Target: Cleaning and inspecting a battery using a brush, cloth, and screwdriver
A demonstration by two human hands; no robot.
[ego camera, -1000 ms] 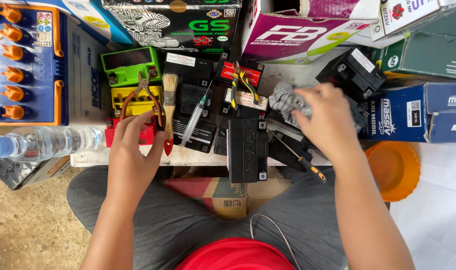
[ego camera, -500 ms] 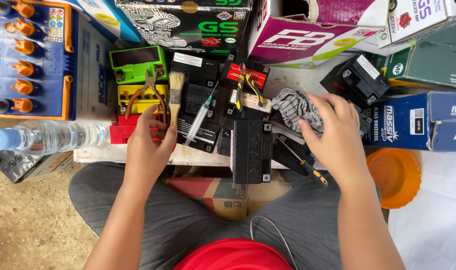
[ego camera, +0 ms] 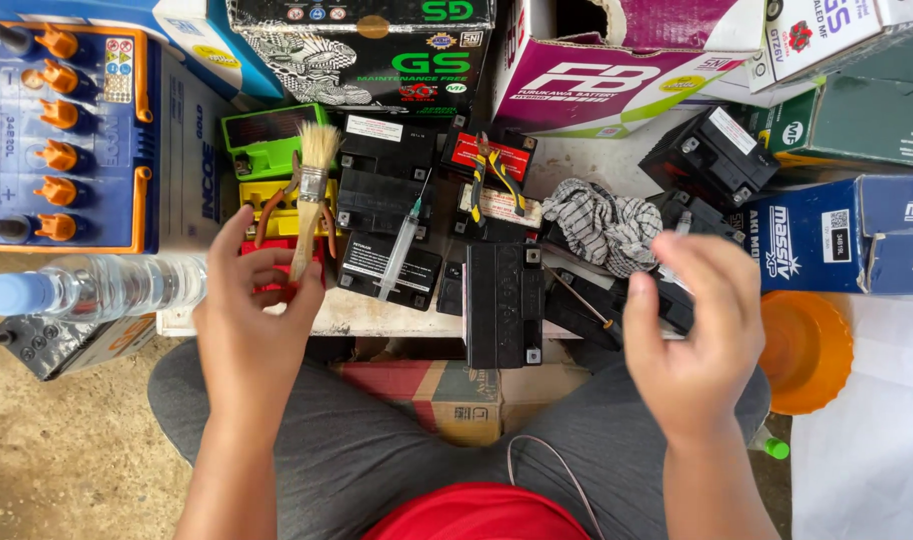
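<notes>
My left hand [ego camera: 249,325] is closed around the handle of a small paintbrush [ego camera: 311,180], whose pale bristles point away from me over a green battery [ego camera: 262,140] and a yellow one. My right hand [ego camera: 699,335] hovers with fingers apart and nothing in it, just below a grey checked rag [ego camera: 602,225] that lies on several small black batteries. A tall black battery [ego camera: 502,300] stands between my hands at the front edge of the white board [ego camera: 377,315]. Beside it, a syringe [ego camera: 401,245] lies on another black battery.
Orange-handled pliers [ego camera: 269,212] lie under the brush, and yellow-and-black cutters [ego camera: 492,170] lie further back. A screwdriver [ego camera: 582,300] is partly hidden. A water bottle [ego camera: 97,285] and a large blue battery [ego camera: 67,140] are on the left. An orange bowl [ego camera: 812,350] is right; cartons line the back.
My left hand has picked the paintbrush up off the batteries and tilted it. My right hand has let go of the rag and drawn back toward me, fingers spread.
</notes>
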